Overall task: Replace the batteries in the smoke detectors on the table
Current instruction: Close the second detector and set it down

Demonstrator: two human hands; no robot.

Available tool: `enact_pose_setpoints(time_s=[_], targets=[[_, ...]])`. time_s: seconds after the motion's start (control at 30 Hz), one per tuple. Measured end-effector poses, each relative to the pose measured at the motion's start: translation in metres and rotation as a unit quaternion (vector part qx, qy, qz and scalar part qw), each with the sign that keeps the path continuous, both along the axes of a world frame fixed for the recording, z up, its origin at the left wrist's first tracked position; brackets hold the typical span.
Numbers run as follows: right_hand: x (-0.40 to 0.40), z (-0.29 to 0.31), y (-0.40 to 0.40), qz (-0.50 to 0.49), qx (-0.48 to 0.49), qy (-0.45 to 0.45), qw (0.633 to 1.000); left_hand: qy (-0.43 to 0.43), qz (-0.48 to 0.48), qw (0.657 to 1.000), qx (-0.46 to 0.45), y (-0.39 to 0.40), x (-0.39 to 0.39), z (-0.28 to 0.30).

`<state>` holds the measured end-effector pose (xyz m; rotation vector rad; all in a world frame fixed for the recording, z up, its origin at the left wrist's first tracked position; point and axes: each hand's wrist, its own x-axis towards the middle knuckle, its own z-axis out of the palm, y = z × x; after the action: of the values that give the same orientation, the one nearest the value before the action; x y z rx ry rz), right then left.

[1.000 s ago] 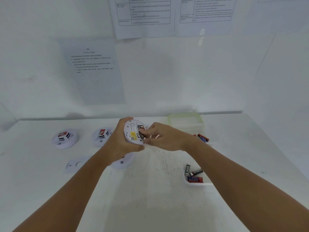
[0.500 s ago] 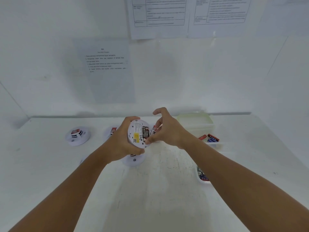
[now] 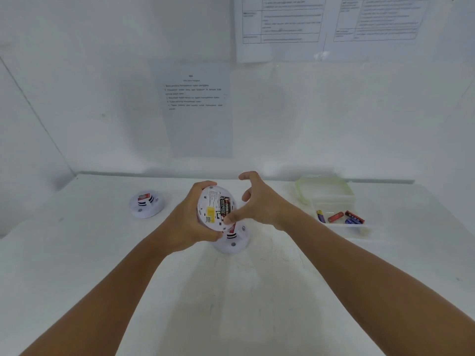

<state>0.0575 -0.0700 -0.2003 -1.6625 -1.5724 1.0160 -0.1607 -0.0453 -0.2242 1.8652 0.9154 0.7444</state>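
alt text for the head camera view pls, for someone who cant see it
A person's left hand holds a round white smoke detector back-up, batteries seated, while the right hand presses its thumb on them. Two more detectors rest on the white table, beside a clear tray of loose batteries.

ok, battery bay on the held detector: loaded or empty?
Loaded. The detector in the left hand faces the camera back-up, with a black-labelled battery in its open bay; the right hand's thumb presses its lower end.
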Motion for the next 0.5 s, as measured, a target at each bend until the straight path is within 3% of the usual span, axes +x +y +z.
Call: enact_pose_setpoints(time_s=[0.2,0.33,0.5], targets=[[-0.044,-0.016,0.017,0.023,0.03,-0.007,0.999,-0.031,0.098,0.994,0.02,0.004,-0.067,-0.004],[-0.081,-0.038,0.039,0.102,0.064,-0.134,0.984,-0.04,0.139,0.99,-0.002,0.004,-0.114,-0.01],[-0.131,-0.059,0.054,0.215,0.025,-0.262,0.941,-0.04,0.171,0.984,-0.014,0.002,-0.149,-0.02]])
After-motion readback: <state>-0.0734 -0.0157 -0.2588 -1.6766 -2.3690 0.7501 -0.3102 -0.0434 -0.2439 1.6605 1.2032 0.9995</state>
